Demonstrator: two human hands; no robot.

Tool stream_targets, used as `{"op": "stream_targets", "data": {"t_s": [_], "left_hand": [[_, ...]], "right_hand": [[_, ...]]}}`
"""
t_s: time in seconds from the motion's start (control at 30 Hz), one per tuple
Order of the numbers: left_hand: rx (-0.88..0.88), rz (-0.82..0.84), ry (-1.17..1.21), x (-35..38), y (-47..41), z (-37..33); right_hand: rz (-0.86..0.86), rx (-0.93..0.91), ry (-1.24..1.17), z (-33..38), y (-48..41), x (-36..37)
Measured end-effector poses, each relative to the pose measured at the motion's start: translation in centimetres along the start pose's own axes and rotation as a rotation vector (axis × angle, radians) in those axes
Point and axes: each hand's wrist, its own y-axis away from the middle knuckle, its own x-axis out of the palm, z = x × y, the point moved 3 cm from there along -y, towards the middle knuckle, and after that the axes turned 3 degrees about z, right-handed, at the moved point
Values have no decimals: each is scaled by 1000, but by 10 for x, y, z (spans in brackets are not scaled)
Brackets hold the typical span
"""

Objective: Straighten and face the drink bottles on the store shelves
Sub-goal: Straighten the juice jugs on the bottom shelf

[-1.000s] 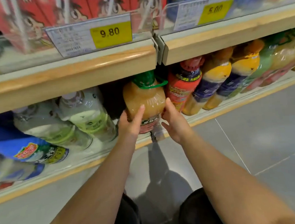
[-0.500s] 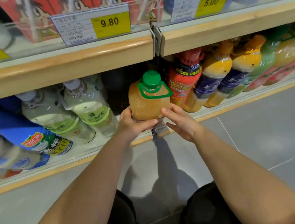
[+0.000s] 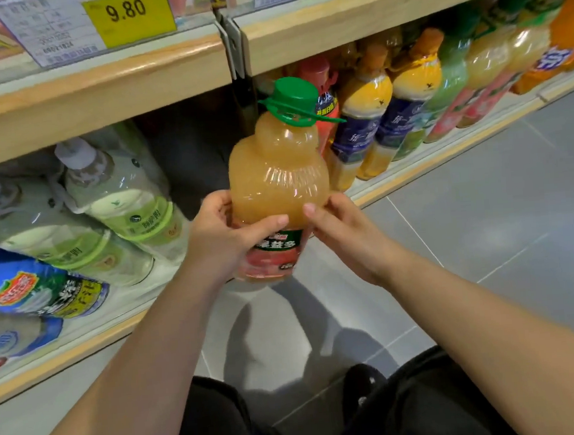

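A large juice bottle (image 3: 277, 177) with pale orange drink, a green cap and a green carry ring is held upright in front of the bottom shelf (image 3: 429, 163), out past its edge. My left hand (image 3: 227, 237) grips its lower left side, thumb across the front above the red and green label. My right hand (image 3: 343, 228) holds the right side, fingertips on the bottle's front. Behind it the shelf has a dark gap (image 3: 191, 149).
Pale green tea bottles (image 3: 129, 198) and blue-labelled bottles (image 3: 27, 289) stand left of the gap. To the right stand a red bottle (image 3: 321, 77) and a row of yellow, green and orange bottles (image 3: 416, 90). Above is a wooden shelf edge (image 3: 97, 91) with a 9.80 price tag (image 3: 127, 15). Grey floor tiles (image 3: 502, 217) lie below.
The juice bottle has come out of the shelf gap toward me and a little higher. Both hands have stayed on it, and the view has moved closer and down.
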Motion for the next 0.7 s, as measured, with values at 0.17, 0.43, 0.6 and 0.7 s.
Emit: {"op": "stream_targets", "data": {"t_s": [0.17,0.43,0.6,0.7], "left_hand": [[-155,107,-114,43,9,2],[-420,169,-93,115,74,-55],[-464,248,-193,151,120,-151],[-411,280,-280,177,144,-228]], "right_hand": [[-197,98,-3,-14,38,-27],[-585,186,-137,24,119,-55],[-671,230,-205,113,198,-81],[-719,244,-236,176,246,-100]]}}
